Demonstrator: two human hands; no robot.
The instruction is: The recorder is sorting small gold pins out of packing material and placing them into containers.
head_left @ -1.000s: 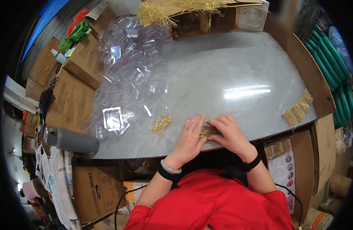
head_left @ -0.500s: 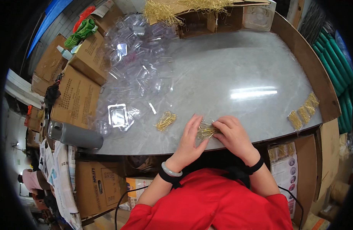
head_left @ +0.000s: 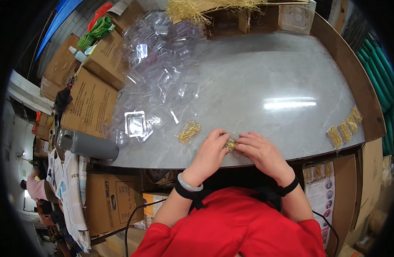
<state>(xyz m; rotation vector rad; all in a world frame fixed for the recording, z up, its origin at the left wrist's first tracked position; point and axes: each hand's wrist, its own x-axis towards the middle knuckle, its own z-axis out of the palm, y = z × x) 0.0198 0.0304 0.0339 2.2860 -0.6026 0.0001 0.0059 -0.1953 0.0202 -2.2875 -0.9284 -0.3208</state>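
Note:
At the table's near edge, a small clear plastic pack of gold wire hooks (head_left: 231, 144) lies between my two hands. My left hand (head_left: 210, 150) has its fingers curled against the pack's left side. From the other side, the bent fingers and thumb of my right hand (head_left: 261, 152) grip it. Most of the pack is covered by fingers, so whether its lid is closed cannot be made out. A loose bundle of gold hooks (head_left: 189, 131) rests on the table just left of my left hand.
Clear plastic cases (head_left: 162, 81) are heaped across the table's left side. Several filled packs (head_left: 345, 128) stand in a row at the right edge. A grey bottle (head_left: 88, 144) lies at the left corner. More gold hooks (head_left: 186, 10) sit on a cardboard shelf (head_left: 265, 23) at the back.
My left hand's fingers and thumb have drawn in and closed against the pack. My right hand keeps its grip. The whole view has shifted slightly.

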